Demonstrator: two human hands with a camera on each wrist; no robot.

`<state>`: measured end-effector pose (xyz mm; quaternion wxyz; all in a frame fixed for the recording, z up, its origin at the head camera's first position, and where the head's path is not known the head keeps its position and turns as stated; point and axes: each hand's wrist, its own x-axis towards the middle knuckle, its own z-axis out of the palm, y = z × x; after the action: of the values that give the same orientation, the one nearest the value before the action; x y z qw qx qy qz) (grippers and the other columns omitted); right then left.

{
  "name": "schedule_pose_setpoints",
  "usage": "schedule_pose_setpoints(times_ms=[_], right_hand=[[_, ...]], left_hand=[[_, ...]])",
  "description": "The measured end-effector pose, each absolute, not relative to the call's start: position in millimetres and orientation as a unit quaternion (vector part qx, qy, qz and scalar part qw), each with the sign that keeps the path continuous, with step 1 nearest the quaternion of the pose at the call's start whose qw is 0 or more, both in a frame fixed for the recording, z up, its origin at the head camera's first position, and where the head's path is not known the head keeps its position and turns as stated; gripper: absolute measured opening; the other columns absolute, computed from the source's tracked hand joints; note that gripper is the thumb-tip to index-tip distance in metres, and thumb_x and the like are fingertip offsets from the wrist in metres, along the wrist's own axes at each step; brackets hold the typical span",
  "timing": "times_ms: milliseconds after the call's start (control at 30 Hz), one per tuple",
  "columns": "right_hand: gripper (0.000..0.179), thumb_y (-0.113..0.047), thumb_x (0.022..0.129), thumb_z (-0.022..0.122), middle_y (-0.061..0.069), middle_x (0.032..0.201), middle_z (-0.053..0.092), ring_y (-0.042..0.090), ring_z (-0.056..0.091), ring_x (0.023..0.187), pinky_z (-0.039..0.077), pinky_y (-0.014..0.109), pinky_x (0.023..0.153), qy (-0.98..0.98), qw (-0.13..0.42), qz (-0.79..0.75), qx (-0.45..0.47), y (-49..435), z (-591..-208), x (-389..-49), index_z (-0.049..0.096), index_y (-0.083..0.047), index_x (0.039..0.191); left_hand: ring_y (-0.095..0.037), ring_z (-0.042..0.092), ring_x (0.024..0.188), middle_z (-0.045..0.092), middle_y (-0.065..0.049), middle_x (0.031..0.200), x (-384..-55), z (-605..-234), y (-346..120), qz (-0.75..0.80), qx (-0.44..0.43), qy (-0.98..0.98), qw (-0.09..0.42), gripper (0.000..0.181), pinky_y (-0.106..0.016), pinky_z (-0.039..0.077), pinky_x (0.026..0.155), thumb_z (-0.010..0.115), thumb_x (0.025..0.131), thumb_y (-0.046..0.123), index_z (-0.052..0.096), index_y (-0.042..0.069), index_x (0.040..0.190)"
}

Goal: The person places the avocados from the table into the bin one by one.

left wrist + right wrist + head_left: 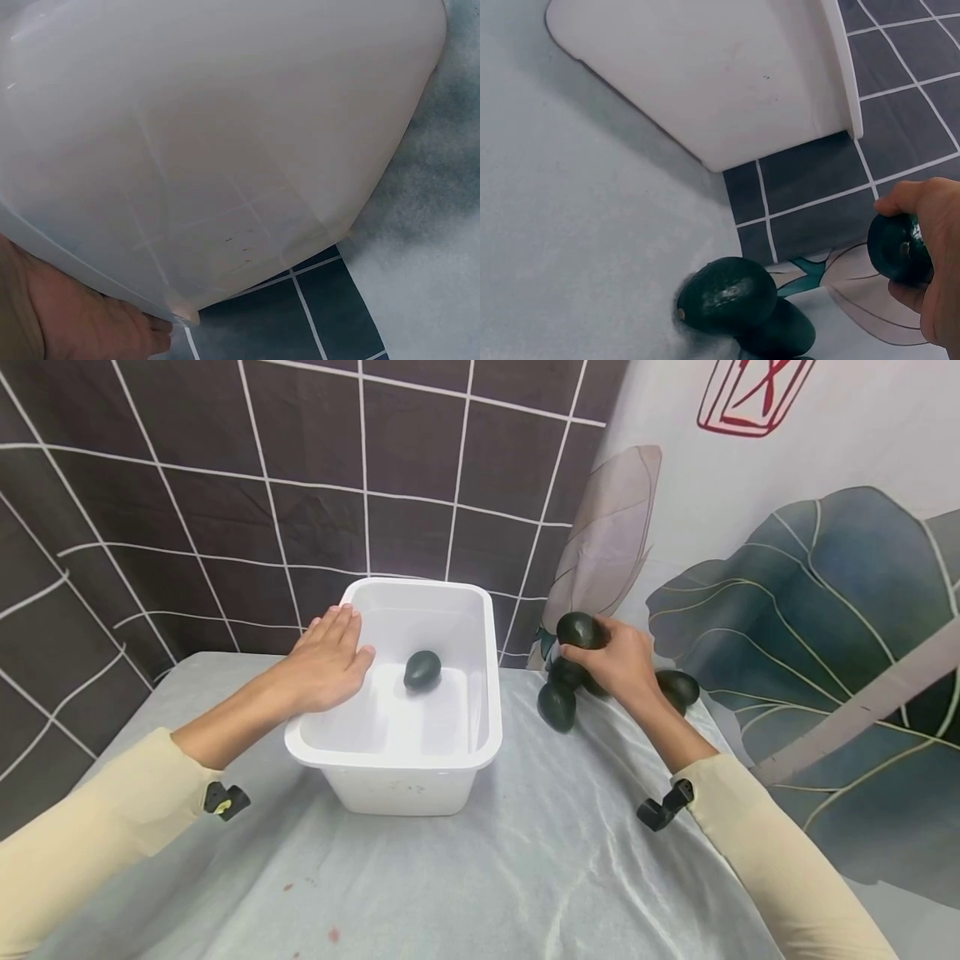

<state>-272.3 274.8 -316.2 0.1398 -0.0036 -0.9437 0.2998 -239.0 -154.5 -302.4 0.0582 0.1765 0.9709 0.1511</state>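
Note:
A dark green avocado [579,630] is pinched between the thumb and fingers of my right hand [624,662], raised just over several other avocados on the cloth. In the right wrist view the held avocado [896,251] shows beside the thumb, and two loose avocados lie below. My left hand [328,662] rests with straight fingers on the left rim of a white plastic tub [397,762]. Inside that tub lies one avocado [422,670]. The left wrist view shows mostly the tub's outer wall [225,150], with part of the left hand [90,322] against the rim.
A pale grey cloth [450,877] covers the table. Behind the tub stands a dark wall covering with white grid lines [420,452]. On the right hangs a leaf-patterned covering [817,602]. One avocado [678,687] lies near the right forearm.

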Motion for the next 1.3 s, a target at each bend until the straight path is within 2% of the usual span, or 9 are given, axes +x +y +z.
schedule_pose_setpoints(times_ms=[300, 467, 1067, 1300], right_hand=[[0.084, -0.043, 0.093, 0.089, 0.026, 0.151, 0.072, 0.048, 0.066, 0.137, 0.053, 0.063, 0.115, -0.943, 0.146, 0.3, 0.005, 270.2, -309.4, -271.6, 0.062, 0.0, 0.159], [0.082, -0.041, 0.092, 0.09, 0.025, 0.148, 0.074, 0.046, 0.07, 0.132, 0.057, 0.06, 0.111, -0.942, 0.15, 0.301, 0.014, 265.6, -306.5, -272.6, 0.063, -0.001, 0.158], [0.082, -0.042, 0.091, 0.089, 0.024, 0.144, 0.076, 0.046, 0.068, 0.131, 0.056, 0.06, 0.111, -0.942, 0.144, 0.302, 0.017, 249.6, -294.6, -276.8, 0.063, -0.004, 0.159], [0.076, -0.041, 0.09, 0.091, 0.021, 0.139, 0.079, 0.043, 0.071, 0.125, 0.055, 0.058, 0.11, -0.937, 0.157, 0.31, 0.035, 241.7, -289.6, -279.4, 0.068, -0.006, 0.153]], left_hand=[[-0.054, -0.009, 0.175, -0.008, -0.036, 0.185, -239.3, -302.5, -154.3, 0.146, 0.175, 0.972, 0.056, 0.077, -0.066, -0.005, 0.144, 0.019, 0.12, 0.037, 0.004, -0.017, 0.173], [-0.054, -0.009, 0.175, -0.007, -0.036, 0.185, -238.7, -302.7, -154.4, 0.147, 0.175, 0.972, 0.056, 0.077, -0.066, -0.005, 0.144, 0.02, 0.12, 0.037, 0.004, -0.017, 0.173], [-0.054, -0.006, 0.176, -0.005, -0.037, 0.185, -238.7, -302.9, -153.6, 0.148, 0.175, 0.972, 0.048, 0.076, -0.066, -0.004, 0.144, 0.021, 0.12, 0.035, 0.006, -0.018, 0.173], [-0.054, -0.006, 0.176, -0.005, -0.037, 0.185, -238.0, -302.3, -153.5, 0.149, 0.175, 0.972, 0.047, 0.076, -0.066, -0.004, 0.144, 0.022, 0.12, 0.034, 0.007, -0.018, 0.173]])
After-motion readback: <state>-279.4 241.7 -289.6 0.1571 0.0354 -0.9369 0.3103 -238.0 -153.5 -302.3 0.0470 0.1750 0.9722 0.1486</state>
